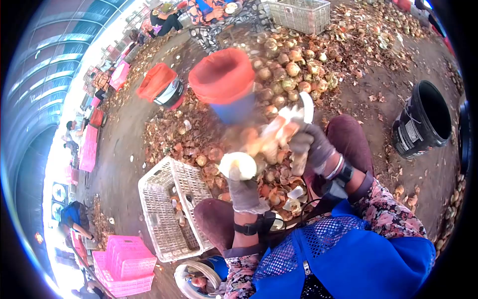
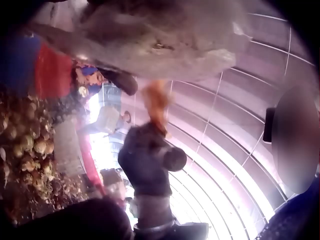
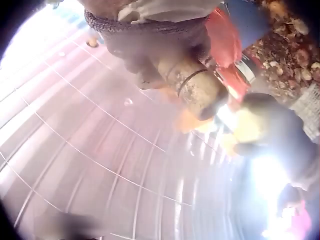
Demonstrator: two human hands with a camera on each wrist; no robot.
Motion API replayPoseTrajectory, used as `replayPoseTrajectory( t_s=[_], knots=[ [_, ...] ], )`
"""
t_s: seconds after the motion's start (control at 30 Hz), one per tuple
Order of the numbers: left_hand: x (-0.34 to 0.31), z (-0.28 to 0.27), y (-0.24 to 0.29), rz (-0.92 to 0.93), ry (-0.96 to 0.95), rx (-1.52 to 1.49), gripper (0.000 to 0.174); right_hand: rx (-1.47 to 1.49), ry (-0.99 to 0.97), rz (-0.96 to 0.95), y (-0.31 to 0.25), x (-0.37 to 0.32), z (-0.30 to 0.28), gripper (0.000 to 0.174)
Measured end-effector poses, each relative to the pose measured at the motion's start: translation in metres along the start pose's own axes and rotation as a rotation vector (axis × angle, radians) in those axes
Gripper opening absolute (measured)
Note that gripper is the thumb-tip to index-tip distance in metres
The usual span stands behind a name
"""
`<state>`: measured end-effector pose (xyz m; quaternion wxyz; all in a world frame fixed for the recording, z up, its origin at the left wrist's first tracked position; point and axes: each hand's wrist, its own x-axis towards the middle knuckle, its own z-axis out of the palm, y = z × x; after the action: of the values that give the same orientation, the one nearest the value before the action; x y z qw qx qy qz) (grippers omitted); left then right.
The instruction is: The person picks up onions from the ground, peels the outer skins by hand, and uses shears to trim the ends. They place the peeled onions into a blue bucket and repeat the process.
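My gloved left hand (image 1: 244, 194) grips a pale peeled onion (image 1: 238, 166) over the heap of skins. In my gloved right hand (image 1: 312, 142) is a knife, its curved blade (image 1: 307, 107) pointing up and away, its wooden handle (image 1: 298, 163) jutting below the fist. Blurred orange onion skin (image 1: 273, 132) hangs between the hands, close to the blade. The right wrist view shows the handle (image 3: 197, 92) under the curled fingers, and the onion (image 3: 250, 125) in the other hand. A close, blurred glove fills the top of the left wrist view.
A white crate (image 1: 174, 214) stands left of my knees. Ahead are a blue bucket (image 1: 233, 109) with a red liner, a smaller lined bucket (image 1: 167, 89) and piled onions (image 1: 291, 70). At right stands a black bucket (image 1: 420, 122). Pink crates (image 1: 124, 264) lie lower left.
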<state>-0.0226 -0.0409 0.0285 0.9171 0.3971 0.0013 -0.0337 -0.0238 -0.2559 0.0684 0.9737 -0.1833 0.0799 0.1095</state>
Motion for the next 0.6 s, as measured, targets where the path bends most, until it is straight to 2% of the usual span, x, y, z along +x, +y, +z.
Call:
replayPoseTrajectory(
  t_s=[0.03,0.07,0.1,0.17,0.2,0.23,0.3,0.33,0.4,0.5,0.53,0.6],
  knots=[
    [0.001,0.001,0.002,0.047,0.038,-0.004,0.063,0.109,0.047,-0.059,-0.011,0.004,-0.004,0.023],
    [0.005,-0.007,0.005,-0.011,0.045,-0.119,0.059,-0.116,-0.017,-0.141,-0.022,0.009,-0.011,0.017],
    [0.005,-0.009,0.003,0.054,0.041,0.006,0.060,-0.420,0.172,-0.249,-0.026,0.005,-0.001,0.018],
    [0.006,-0.010,0.001,0.177,0.024,0.259,0.061,-0.982,0.121,-0.318,-0.019,0.002,-0.003,0.025],
    [0.007,-0.007,-0.002,0.223,0.020,0.310,0.066,-1.106,0.002,-0.437,-0.010,0.008,-0.006,0.029],
    [0.008,-0.006,-0.005,0.286,0.000,0.514,0.067,-1.214,-0.111,-0.571,-0.002,0.014,-0.008,0.037],
    [0.010,-0.008,-0.011,0.415,-0.044,0.920,0.069,-1.314,-0.255,-0.717,0.024,0.019,-0.016,0.045],
    [0.007,-0.001,-0.007,0.456,-0.071,1.051,0.076,-1.382,-0.299,-0.763,0.035,0.018,-0.016,0.047],
    [0.013,-0.009,-0.015,0.507,-0.106,1.087,0.078,-1.611,-0.269,-0.729,0.045,0.012,-0.014,0.042],
    [0.012,-0.009,-0.017,0.608,-0.092,1.216,0.075,-1.600,-0.242,-0.669,0.042,0.004,-0.006,0.032],
    [0.008,-0.002,-0.012,0.631,-0.075,1.278,0.073,-1.532,-0.208,-0.808,0.049,0.012,-0.012,0.022],
    [0.007,0.001,-0.009,0.667,-0.062,1.321,0.070,-1.528,-0.226,-0.776,0.046,0.008,-0.008,0.020]
  ],
)
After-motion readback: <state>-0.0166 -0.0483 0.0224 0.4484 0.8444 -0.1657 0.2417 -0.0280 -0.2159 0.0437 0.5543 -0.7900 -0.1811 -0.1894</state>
